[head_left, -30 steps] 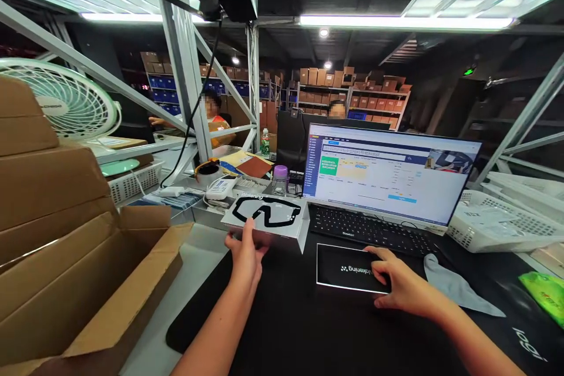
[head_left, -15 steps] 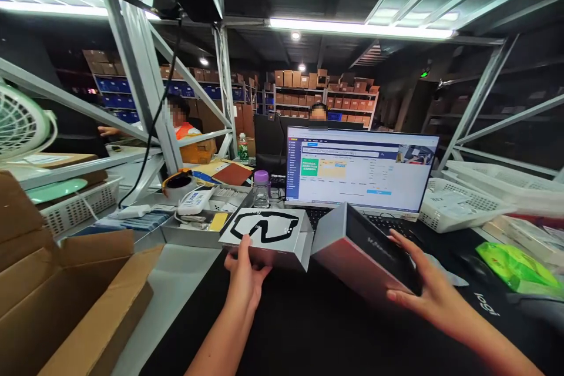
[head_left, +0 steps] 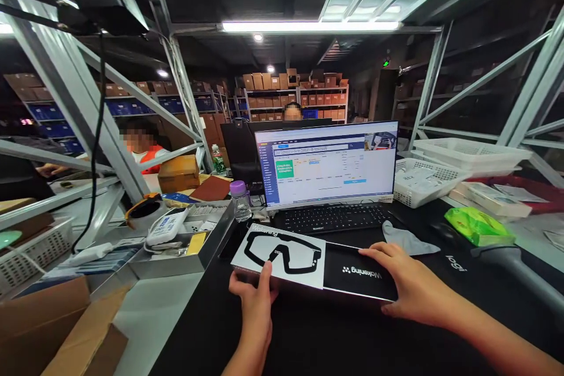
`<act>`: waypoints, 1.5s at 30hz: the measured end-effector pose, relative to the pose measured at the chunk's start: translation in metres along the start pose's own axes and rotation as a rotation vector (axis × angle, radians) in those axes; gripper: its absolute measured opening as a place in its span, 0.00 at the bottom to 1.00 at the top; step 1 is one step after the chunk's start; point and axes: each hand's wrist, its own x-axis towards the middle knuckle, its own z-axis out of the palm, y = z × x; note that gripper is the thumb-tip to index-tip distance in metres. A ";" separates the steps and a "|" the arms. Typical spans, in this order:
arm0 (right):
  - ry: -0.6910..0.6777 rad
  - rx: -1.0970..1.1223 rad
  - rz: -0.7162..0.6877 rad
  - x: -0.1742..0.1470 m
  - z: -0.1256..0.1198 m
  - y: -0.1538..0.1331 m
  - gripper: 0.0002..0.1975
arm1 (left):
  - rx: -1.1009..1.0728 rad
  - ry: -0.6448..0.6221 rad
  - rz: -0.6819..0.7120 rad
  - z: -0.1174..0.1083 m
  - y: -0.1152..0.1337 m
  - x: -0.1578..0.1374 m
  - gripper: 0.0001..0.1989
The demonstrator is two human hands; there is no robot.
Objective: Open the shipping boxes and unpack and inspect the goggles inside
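A white box sleeve printed with black goggles lies before me, held at its near left side by my left hand, thumb on top and fingers beneath. From its right end sticks out a black inner box marked "Wakening", partly inside the sleeve. My right hand grips the right end of that inner box, fingers on the far edge and thumb on the near edge. Whatever the inner box holds is hidden.
Behind stand a keyboard and a monitor. A purple-capped bottle and a grey tray of small items are left, an open carton nearer. Rightward lie a grey cloth, a green packet and a white basket.
The black inner box, apart and tilted before, has gone partway into the sleeve's right end. Both hands keep their grip. My view has turned to the right.
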 end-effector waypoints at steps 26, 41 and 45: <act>-0.011 0.628 -0.239 0.062 0.022 0.016 0.61 | -0.157 -0.321 0.157 0.015 -0.056 -0.039 0.62; -0.013 0.502 -0.458 0.066 0.048 0.016 0.51 | 0.498 -0.347 0.730 -0.006 -0.043 -0.013 0.48; 0.329 0.036 -0.147 0.085 -0.002 0.093 0.30 | 0.763 -0.435 1.199 -0.010 -0.032 0.007 0.37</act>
